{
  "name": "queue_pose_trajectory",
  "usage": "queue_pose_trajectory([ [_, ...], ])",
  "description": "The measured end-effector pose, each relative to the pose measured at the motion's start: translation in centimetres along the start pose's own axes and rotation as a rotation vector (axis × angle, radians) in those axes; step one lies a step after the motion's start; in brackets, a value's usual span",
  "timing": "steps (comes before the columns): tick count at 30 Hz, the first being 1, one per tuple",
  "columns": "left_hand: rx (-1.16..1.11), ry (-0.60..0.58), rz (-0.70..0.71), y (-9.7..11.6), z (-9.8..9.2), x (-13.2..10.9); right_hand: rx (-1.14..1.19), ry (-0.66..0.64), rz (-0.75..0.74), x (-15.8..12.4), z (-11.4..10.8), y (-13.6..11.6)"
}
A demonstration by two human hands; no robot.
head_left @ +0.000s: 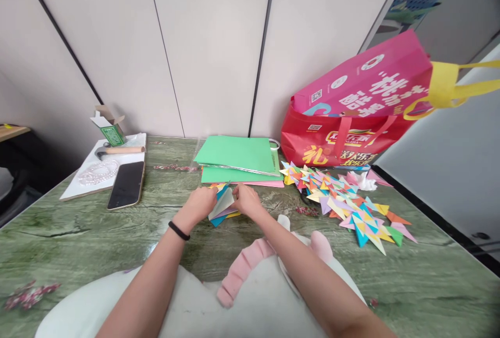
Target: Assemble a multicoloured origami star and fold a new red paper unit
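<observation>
In the middle of the table, my left hand (200, 203) and my right hand (247, 200) both grip a partly folded piece of blue paper (223, 201) whose pale side faces me. The fingers of each hand are closed on its edges. Under it lie several loose coloured paper sheets (219, 220), mostly covered by the hands. Just beyond is a stack of green paper (238, 154), with pink showing at the bottom. To the right of my right hand spreads a pile of folded paper triangles (344, 197) in many colours.
A white plush toy (258, 296) lies under my forearms. At left are a phone (127, 184), a hammer (121, 150), a beaded string (97, 171) and a small green box (111, 129) on a white board (74, 187). A red bag (304, 137) stands back right, against the wall.
</observation>
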State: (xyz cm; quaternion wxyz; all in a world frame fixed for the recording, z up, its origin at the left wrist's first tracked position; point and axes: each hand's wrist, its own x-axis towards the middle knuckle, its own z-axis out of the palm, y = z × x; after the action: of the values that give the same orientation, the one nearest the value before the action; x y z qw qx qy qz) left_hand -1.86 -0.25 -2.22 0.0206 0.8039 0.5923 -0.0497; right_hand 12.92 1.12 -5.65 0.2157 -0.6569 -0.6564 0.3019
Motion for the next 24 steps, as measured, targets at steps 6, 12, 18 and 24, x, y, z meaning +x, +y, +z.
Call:
queue_pose_trajectory([
  [6,0.003,0.013,-0.014,-0.1,0.3,0.0,-0.062,0.011,-0.012,0.5,0.5,0.4],
  [12,0.004,0.017,-0.011,-0.3,0.8,0.0,-0.037,0.0,0.048,1.2,0.1,0.7],
  [18,-0.018,0.02,-0.015,-0.4,0.7,0.0,-0.087,0.006,0.024,0.8,-1.6,0.6],
  [24,-0.027,0.022,-0.028,-0.3,0.4,-0.2,-0.161,-0.008,0.005,0.5,-2.7,0.2],
])
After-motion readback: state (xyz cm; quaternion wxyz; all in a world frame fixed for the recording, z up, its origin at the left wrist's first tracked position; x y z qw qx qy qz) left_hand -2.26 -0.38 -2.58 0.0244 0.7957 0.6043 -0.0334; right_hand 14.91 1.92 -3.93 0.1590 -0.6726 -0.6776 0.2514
